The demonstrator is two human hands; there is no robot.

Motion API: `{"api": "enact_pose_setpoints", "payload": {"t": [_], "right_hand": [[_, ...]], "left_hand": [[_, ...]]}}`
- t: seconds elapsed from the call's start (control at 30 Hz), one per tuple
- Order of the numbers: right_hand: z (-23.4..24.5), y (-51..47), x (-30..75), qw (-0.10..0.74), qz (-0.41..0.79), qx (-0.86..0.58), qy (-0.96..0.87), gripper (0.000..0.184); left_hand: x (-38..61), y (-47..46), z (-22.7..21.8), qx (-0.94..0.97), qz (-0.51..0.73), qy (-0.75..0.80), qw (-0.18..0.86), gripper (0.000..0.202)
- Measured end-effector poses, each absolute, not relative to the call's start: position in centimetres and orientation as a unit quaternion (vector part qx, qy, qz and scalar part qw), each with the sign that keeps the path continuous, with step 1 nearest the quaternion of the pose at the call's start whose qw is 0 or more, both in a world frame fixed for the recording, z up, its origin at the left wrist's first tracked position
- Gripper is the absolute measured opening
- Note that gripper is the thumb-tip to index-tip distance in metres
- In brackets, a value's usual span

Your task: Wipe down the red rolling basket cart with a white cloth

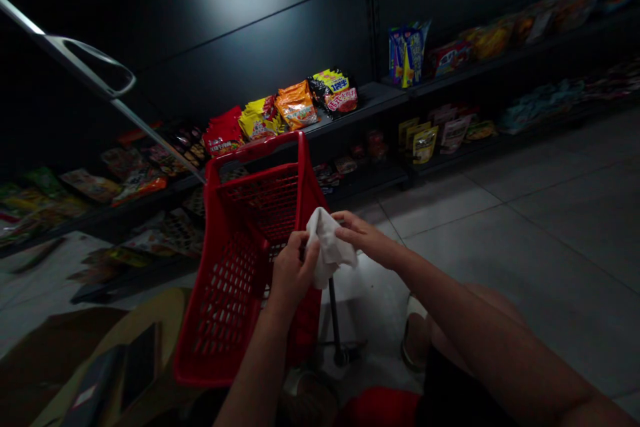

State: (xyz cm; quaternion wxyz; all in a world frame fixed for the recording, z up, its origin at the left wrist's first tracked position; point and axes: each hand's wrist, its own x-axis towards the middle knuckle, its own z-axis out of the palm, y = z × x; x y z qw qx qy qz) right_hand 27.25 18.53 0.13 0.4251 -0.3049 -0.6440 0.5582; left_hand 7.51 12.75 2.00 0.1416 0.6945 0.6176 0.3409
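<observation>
My left hand (pixel 291 271) and my right hand (pixel 361 235) both grip a crumpled white cloth (pixel 327 245) between them. They hold it just over the near right corner of a red plastic shopping basket (pixel 235 280) that stands on the floor in front of me. The left fingers curl round the cloth's lower edge. A pinch of the right fingers holds its upper right side. The basket's grey pull handle (pixel 93 70) rises to the upper left.
Dark store shelves (pixel 370 97) with bright snack packets run along the back and right. More packets lie on low shelves at the left. Cardboard (pixel 90 360) lies at the lower left. Grey floor tiles (pixel 525 227) stretch to the right. My knee and shoe show below.
</observation>
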Motion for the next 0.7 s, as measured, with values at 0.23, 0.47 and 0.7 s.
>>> {"api": "enact_pose_setpoints", "payload": {"t": [0.23,0.47,0.7], "right_hand": [[-0.8,18.6,24.9,0.489,0.602,-0.36,-0.519,0.031],[-0.8,17.4,23.1,0.487,0.658,-0.269,-0.507,0.035],[-1.1,16.7,22.2,0.579,0.425,-0.25,-0.649,0.056]], "left_hand": [[6.7,12.7,1.7,0.647,0.475,0.541,0.251,0.035],[6.9,13.4,1.6,0.645,0.453,0.559,0.256,0.049],[6.2,13.5,1.0,0.595,0.496,0.572,0.27,0.034]]}}
